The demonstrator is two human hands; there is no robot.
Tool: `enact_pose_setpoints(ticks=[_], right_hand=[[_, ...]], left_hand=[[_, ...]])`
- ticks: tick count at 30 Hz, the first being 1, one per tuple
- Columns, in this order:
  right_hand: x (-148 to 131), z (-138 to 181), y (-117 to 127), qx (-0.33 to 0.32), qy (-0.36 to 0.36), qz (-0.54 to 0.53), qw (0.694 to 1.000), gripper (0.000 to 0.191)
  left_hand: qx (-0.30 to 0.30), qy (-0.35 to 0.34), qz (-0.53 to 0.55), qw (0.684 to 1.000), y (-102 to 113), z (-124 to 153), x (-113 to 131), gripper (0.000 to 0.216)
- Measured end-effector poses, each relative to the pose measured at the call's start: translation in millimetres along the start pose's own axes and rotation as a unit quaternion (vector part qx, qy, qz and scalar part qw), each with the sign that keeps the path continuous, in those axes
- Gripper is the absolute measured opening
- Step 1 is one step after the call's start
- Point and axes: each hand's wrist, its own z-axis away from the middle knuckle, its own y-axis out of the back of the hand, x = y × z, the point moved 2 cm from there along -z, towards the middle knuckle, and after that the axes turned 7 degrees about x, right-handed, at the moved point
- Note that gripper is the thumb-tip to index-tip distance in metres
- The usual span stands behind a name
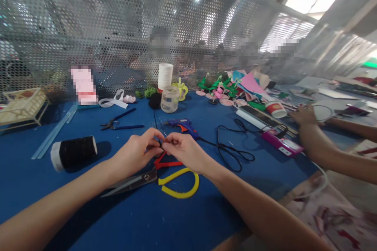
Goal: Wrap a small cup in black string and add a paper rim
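Note:
My left hand (138, 152) and my right hand (184, 150) meet above the blue table (141, 219), fingertips pinched together on a small dark item I cannot make out; a thin black thread runs from it back toward a black ball (154, 101). Right under the hands lie scissors (153, 177) with red and yellow handles. A blue glue gun (182, 125) lies just beyond my right hand, its black cord (232, 153) looping to the right.
A black thread spool (73, 151) lies at left, pliers (119, 122) behind it. A clear jar (170, 99), stacked white cups (165, 76) and a perforated metal screen stand at the back. Another person's arms (324, 147) rest at right among craft pieces and a paper cup (275, 108).

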Motion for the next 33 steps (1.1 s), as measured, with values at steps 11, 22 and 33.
enact_pose_setpoints(ticks=[11,22,33], right_hand=[[0.2,-1.6,-0.2,-0.022,-0.007,-0.040,0.999,0.032],[-9.6,3.1,3.2,-0.013,-0.048,-0.066,0.997,0.013],[-1.9,1.6,-4.5,-0.083,-0.068,-0.121,0.987,0.027]], left_hand=[[0.003,0.094,0.203,0.975,8.6,-7.5,4.8,0.011],[0.097,0.093,-0.004,0.991,30.6,-17.7,-18.1,0.010],[-0.018,0.179,0.323,0.929,8.9,-8.8,-1.5,0.010]])
